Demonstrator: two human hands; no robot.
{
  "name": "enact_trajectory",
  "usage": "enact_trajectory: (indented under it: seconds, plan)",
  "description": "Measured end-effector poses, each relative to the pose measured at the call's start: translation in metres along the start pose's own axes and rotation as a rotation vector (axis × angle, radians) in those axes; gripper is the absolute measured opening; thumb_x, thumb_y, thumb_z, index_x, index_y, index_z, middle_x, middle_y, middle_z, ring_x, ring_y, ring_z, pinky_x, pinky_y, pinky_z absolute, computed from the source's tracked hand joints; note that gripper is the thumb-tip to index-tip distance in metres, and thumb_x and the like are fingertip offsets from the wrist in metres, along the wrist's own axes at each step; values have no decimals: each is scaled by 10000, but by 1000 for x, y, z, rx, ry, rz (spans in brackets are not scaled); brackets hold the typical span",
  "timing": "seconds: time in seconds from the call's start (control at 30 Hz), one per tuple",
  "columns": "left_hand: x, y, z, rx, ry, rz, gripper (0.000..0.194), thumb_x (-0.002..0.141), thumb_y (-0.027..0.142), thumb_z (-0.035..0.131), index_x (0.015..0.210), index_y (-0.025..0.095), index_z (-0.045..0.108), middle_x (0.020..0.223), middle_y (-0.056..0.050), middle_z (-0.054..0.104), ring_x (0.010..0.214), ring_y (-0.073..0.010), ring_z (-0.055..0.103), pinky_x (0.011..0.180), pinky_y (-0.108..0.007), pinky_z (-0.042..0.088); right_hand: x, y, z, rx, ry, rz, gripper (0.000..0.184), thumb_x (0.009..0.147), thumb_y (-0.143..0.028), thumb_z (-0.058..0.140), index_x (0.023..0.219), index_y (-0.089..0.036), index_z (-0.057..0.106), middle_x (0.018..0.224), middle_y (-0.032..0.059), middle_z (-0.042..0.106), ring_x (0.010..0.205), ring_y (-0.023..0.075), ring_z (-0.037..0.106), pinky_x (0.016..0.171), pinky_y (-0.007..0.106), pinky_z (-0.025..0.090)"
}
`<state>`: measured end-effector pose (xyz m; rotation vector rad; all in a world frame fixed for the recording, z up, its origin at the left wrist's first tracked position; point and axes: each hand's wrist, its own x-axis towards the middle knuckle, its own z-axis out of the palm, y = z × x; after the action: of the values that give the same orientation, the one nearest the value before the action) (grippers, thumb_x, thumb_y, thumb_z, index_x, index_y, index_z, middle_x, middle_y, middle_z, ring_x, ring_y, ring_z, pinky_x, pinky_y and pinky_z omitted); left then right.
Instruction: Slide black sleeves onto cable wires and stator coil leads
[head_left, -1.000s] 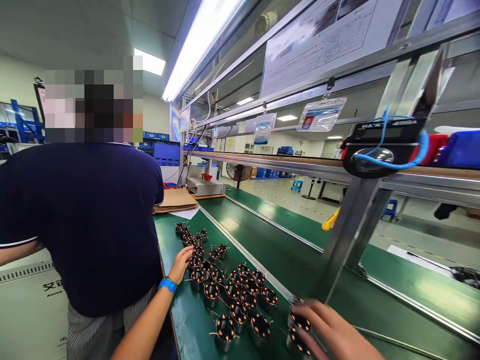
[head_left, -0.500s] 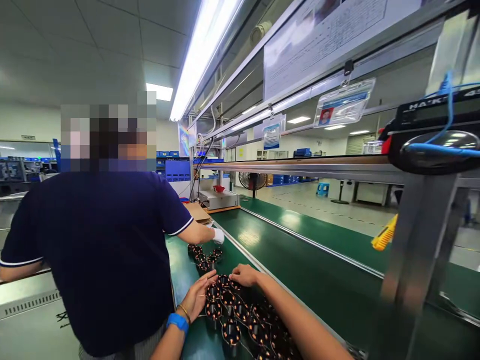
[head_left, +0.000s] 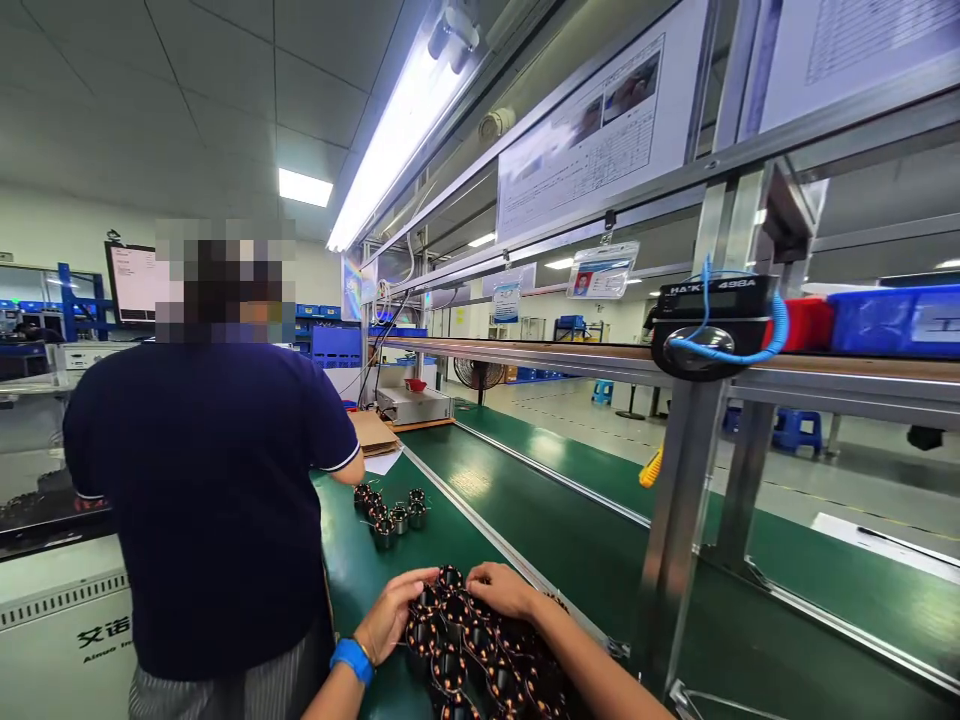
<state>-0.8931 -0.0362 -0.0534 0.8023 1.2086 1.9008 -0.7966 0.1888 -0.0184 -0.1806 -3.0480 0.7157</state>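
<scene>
1. A tight cluster of short, round, black-topped coil cores with copper-orange windings stands at the near edge of the view, between the two bare hands, on a smooth dark-green bench top.
2. Each core is a ring: a dark hollow in the middle, copper coils showing as bright orange spots around the black rim, and thin pale wire ends sticking out at the sides. The cores crowd against one another; those at the near right lie in shadow and are hard to tell apart.
3. The left hand, with a bright blue wristband behind it, lies along the cluster's left side, fingers extended and unclenched, fingertips at the far-left end.
4. The right hand is at the cluster's far-right side, fingers bent; whether it grasps a core cannot be told.
5. Farther off to the left, a smaller group of the same upright cores shows silvery metal sides.
6. Beyond that group lie flat brown cardboard sheets; to the left stands a co-worker in a navy short-sleeved shirt, back turned.
</scene>
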Motion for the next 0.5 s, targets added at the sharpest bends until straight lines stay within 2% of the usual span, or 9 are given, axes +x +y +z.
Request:
enact_trajectory:
  seconds: [0.1, 0.27, 0.37, 0.5]
  plan:
    - [-10, -5, 18, 17, -24, -23, 507, 722, 437, 803, 1161, 186, 767, 1272, -132, 702, 1327, -384, 520, 1168, -511, 314, -27, 1, -2, 4, 8, 5, 253, 974, -400, 625, 1068, -173, 685, 1133, 47, 704, 1034, 213, 673, 928, 436, 548]
    - [-33, -19, 49, 62, -36, -26, 443, 699, 394, 818, 1087, 179, 798, 1365, -133, 644, 1421, -379, 408, 1223, -472, 212, -78, 3, -3, -9, 23, 20, 258, 979, -406, 609, 944, -166, 695, 1016, 30, 725, 991, 200, 678, 946, 439, 517]
    - [-50, -30, 69, 78, -31, -22, 404, 712, 355, 787, 1078, 183, 799, 1382, -122, 632, 1430, -373, 393, 1226, -488, 196, -111, 6, 0, -27, 30, 29, 245, 972, -350, 564, 904, -170, 716, 973, 43, 732, 961, 212, 679, 923, 424, 499]
    - [-65, -50, 91, 104, -55, -25, 393, 708, 423, 783, 1025, 192, 814, 1335, -125, 660, 1401, -389, 425, 1221, -513, 200, -160, 8, 3, -54, 31, 36, 339, 942, -362, 459, 882, -194, 746, 980, 75, 739, 959, 241, 678, 904, 384, 493]
